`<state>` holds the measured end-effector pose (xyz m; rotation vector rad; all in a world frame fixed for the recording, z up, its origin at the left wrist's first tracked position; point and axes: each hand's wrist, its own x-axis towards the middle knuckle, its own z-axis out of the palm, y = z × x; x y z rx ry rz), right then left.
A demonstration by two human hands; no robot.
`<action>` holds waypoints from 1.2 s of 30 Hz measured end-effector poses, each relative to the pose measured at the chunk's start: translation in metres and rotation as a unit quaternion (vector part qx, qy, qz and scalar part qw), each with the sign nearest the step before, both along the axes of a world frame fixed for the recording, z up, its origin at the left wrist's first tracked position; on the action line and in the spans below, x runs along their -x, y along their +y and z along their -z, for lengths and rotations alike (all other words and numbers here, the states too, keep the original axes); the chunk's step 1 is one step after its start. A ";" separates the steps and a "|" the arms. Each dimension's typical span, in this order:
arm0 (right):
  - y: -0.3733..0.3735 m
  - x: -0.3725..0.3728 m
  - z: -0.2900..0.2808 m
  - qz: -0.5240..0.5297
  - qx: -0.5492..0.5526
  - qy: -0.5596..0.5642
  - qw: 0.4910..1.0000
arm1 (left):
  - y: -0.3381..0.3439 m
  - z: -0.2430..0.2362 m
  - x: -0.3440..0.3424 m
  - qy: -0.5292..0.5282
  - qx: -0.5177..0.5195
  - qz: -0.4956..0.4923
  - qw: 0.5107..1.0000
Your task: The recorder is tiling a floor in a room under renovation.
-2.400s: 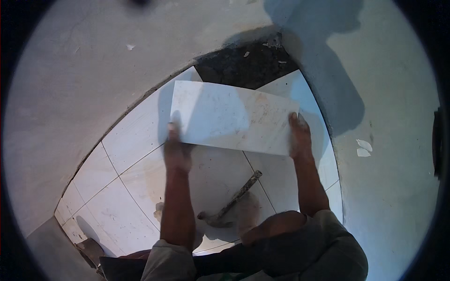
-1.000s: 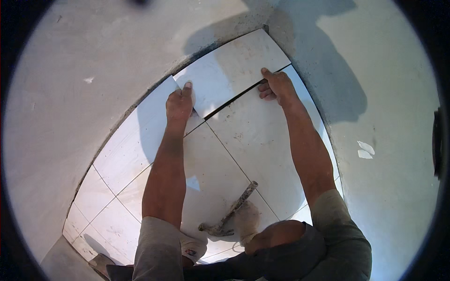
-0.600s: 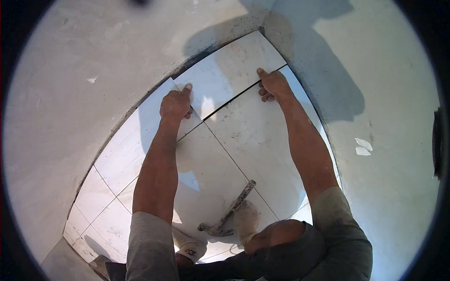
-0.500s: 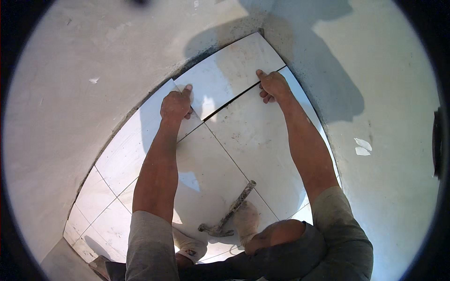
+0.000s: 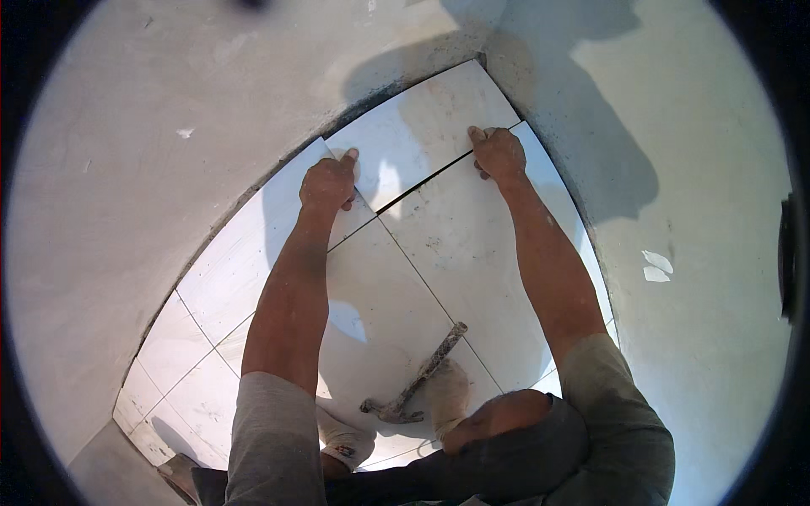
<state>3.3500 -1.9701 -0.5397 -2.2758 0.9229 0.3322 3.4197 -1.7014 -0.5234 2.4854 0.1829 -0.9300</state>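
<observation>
Pale plastered walls [image 5: 169, 194] meet in a corner beyond the white tiled floor [image 5: 396, 291], and from my remote seat I see the white tile [image 5: 434, 114] lying in that corner, a dark gap along part of its near edge. With my left hand [image 5: 327, 183] I have the thumb flat on its left edge, with my right hand [image 5: 499, 154] the thumb on its near edge, fingers curled at both, though I cannot tell whether they pinch underneath; a hammer [image 5: 429, 368] lies nearer my body.
</observation>
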 end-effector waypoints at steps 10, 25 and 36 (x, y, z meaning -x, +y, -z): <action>0.043 0.040 0.012 -0.019 0.151 -0.164 0.975 | -0.003 0.010 0.009 -0.069 -0.056 0.006 0.996; 0.038 0.055 0.029 -0.056 0.205 -0.293 0.932 | -0.015 0.026 0.039 -0.234 -0.083 -0.003 0.969; 0.037 0.056 0.036 -0.080 0.197 -0.320 0.923 | -0.022 0.019 0.104 -0.351 0.025 0.010 0.936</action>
